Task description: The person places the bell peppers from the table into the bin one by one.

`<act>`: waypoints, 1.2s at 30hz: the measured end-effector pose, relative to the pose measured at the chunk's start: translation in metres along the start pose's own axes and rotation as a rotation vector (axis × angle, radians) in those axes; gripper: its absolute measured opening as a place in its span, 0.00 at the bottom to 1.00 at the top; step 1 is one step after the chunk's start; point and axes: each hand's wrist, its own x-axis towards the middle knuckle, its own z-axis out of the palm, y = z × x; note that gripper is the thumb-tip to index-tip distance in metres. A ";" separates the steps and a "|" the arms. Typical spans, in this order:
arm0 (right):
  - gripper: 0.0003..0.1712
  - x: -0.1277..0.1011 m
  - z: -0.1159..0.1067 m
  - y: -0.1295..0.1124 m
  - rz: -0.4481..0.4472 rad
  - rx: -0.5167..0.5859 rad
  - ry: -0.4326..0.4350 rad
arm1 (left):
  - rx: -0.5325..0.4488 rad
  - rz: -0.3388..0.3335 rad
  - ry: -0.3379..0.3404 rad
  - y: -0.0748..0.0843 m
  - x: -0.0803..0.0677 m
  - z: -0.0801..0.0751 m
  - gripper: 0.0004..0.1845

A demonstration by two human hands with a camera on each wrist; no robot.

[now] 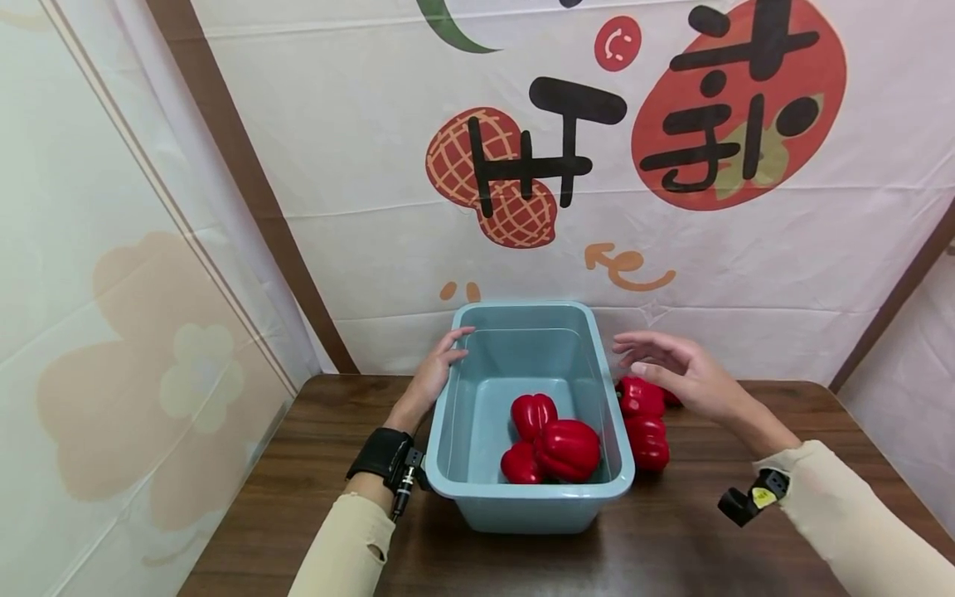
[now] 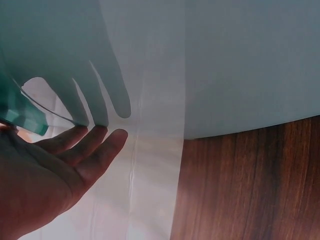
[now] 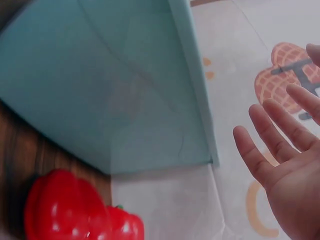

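A printed backdrop (image 1: 358,166) hangs behind the table (image 1: 298,489), carrying bold black brush-style characters over a red fruit shape and a lattice-patterned peanut shape, plus a small red smiling face and an orange arrow; I cannot read the characters as words.

The dark wooden table carries a light blue plastic tub (image 1: 522,497) standing at the middle of its back edge, against the backdrop. Three red peppers (image 1: 565,448) lie in the tub, bunched at its near right corner and touching one another. More red peppers (image 1: 647,439) lie on the table just beside the tub's right wall, toward the back edge; the right wrist view shows them (image 3: 60,210) close under the tub's wall.

The left hand (image 1: 436,369) rests with straight fingers against the tub's far left rim, holding nothing; in the left wrist view its fingertips (image 2: 82,137) meet the rim's edge. The right hand (image 1: 682,369) hovers spread and relaxed above the outside peppers, gripping nothing, palm open (image 3: 290,175) in its own view.
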 end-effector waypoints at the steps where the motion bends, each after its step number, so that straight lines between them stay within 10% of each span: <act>1: 0.24 -0.002 -0.001 0.002 -0.001 -0.007 0.005 | 0.006 -0.001 0.001 0.000 0.000 0.000 0.26; 36: 0.25 -0.045 0.010 0.075 0.248 -0.047 0.048 | 0.000 0.012 -0.014 -0.002 0.000 -0.001 0.26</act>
